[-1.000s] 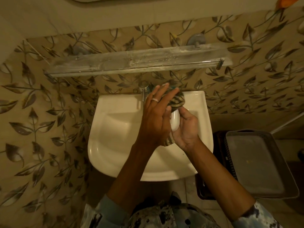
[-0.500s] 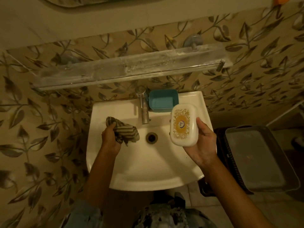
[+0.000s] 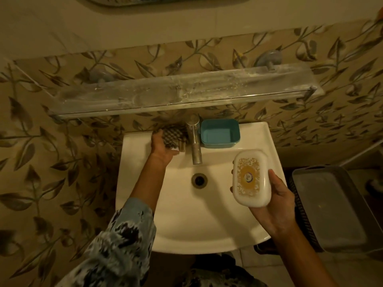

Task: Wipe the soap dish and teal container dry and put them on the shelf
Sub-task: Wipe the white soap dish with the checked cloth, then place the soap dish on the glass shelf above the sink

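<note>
Leaf-patterned wall, white sink (image 3: 145,204). Right hand (image 3: 275,201) grips closed cream soap dish (image 3: 250,179), gold-patterned lid, at 3 o'clock; left hand (image 3: 163,146) clutches checked cloth (image 3: 174,135); teal container (image 3: 220,133) open at 12.

Glossy white ceramic sink (image 3: 186,228) gleams at centre frame, a dull scuffed metal tap (image 3: 194,139) above it, smooth teal plastic container (image 3: 220,133) beside that, shiny cream plastic soap dish (image 3: 250,179) lower right, woven checked cloth (image 3: 174,137) left, cloudy streaked clear shelf (image 3: 182,94) across the top.
</note>
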{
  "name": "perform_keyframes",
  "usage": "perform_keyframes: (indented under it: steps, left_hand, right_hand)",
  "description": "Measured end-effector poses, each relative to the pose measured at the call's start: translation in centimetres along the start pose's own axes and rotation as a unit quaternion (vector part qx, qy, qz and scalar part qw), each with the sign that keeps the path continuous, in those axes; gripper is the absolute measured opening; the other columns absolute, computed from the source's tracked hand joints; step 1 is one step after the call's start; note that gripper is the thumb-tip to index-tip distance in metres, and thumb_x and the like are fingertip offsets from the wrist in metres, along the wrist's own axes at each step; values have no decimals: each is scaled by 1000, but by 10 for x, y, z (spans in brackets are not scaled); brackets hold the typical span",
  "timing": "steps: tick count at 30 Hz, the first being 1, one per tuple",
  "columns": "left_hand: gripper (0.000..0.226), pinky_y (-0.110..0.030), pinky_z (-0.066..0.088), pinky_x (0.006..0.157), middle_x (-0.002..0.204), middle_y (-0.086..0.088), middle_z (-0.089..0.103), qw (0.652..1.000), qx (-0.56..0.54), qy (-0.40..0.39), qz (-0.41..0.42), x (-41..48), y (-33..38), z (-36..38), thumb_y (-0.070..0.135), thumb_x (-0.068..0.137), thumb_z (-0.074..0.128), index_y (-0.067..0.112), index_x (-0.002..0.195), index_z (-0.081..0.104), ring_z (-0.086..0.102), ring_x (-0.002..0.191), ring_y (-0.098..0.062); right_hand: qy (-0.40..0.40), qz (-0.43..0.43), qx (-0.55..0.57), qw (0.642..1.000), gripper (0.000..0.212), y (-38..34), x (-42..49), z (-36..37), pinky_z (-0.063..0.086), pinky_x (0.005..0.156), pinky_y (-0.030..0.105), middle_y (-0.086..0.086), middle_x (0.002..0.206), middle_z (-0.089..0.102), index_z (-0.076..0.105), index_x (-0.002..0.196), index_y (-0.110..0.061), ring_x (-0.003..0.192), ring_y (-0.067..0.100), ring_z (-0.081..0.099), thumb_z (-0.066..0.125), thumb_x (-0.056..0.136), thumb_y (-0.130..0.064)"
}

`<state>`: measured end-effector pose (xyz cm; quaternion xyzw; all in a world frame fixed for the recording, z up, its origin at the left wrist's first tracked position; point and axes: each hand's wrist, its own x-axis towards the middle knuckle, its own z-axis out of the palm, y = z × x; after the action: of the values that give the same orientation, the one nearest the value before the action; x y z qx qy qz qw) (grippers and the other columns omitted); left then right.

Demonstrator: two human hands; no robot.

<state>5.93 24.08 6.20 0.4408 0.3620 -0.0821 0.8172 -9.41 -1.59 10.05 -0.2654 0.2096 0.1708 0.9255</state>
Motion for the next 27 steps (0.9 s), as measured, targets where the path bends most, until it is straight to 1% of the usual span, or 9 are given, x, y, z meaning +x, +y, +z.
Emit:
perform_keyframes:
  steps: [3,8,11,13,14,16,21,24,27]
  left_hand:
    - [49,-56,29,105,148,-12,38,998,55,19,12,-2,-4,-7,36,98,40,17,143,36,34,135,-31]
    - [46,-50,41,100,146,-14,37,979,178,70,72,-24,-6,-26,23,98,45,13,142,35,39,131,-33]
    - [31,-43,46,91,137,-15,50,965,250,-32,75,-67,-9,-35,20,99,44,14,128,50,54,116,-29]
    - [24,-38,51,86,128,-15,59,945,292,-131,75,-102,-6,-37,27,98,45,18,116,58,63,105,-24]
    - [25,-36,52,83,124,-14,63,931,308,-169,97,-119,-3,-36,31,96,46,20,114,59,66,102,-23]
    - [27,-33,55,80,118,-10,67,911,304,-217,177,-149,6,-29,33,94,52,22,117,58,68,101,-22]
    - [58,-30,55,85,128,5,60,861,240,-275,354,-197,43,-5,30,84,66,36,136,41,61,115,-17]
    - [44,-23,53,83,120,9,64,818,289,-258,426,-204,66,4,25,78,75,34,118,58,62,113,-15]
    - [24,-22,55,80,111,18,64,798,303,-196,483,-199,89,6,28,69,79,30,89,65,62,110,-11]
  right_hand:
    - [5,6,-13,1000,60,2,4,7,50,91,53,14,138,54,48,139,-19,124,32,52,51,84,-45]
    - [-16,-2,-67,998,51,-3,10,30,54,82,48,16,126,62,61,126,-20,114,33,59,49,82,-42]
    - [-66,-28,-166,983,37,-7,8,55,55,78,44,12,107,71,74,103,-25,96,28,69,57,75,-41]
    - [-109,-50,-250,961,60,-14,5,75,54,79,42,10,109,67,67,111,-28,98,27,64,73,55,-48]
    - [-136,-67,-314,937,68,-18,3,84,52,80,40,4,110,65,62,113,-33,101,25,61,74,48,-49]
    - [-192,-123,-461,858,52,-28,-1,106,47,82,34,-12,108,62,59,109,-43,102,16,57,62,57,-49]
    - [-240,-229,-637,696,49,-47,4,151,50,86,24,-10,124,54,52,118,-33,113,7,52,71,74,-32]
    - [-267,-305,-710,576,61,-58,11,180,47,83,20,-15,126,53,49,122,-37,108,0,51,80,70,-38]
    - [-263,-358,-726,526,65,-69,22,206,42,80,16,-16,124,50,48,122,-38,107,4,48,81,66,-46]
